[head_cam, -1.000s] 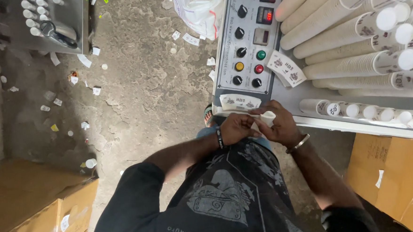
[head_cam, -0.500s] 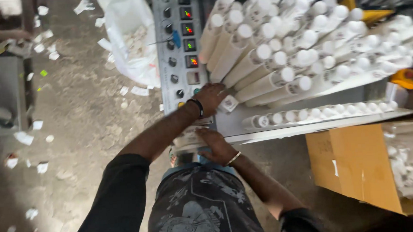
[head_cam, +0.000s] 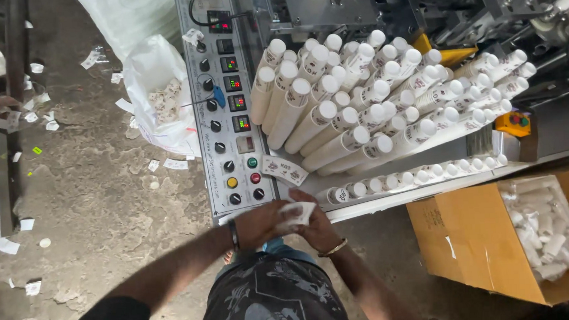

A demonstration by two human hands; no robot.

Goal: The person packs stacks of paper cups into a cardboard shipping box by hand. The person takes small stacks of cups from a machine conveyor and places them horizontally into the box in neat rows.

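Since half a second ago, both hands have dropped away from the control panel (head_cam: pixel 229 111) and the stacked cups to meet in front of the person's waist. Now the left hand (head_cam: pixel 259 225) and right hand (head_cam: pixel 317 228) close together around a small white paper cup piece (head_cam: pixel 297 213), pinching it between the fingers just below the machine's front edge.

Judging by the scene, much work is already done: long stacks of white paper cups (head_cam: pixel 359 104) lie piled on the machine's tray, a single row of cups (head_cam: pixel 415 176) fills the lower rail, and an open cardboard box (head_cam: pixel 496 233) at the right holds bagged cups. The piece in hand is not yet set anywhere.

A white sack of scrap cups (head_cam: pixel 158 95) stands left of the panel, and paper scraps litter the concrete floor (head_cam: pixel 98 189). Nothing blocks the hands.
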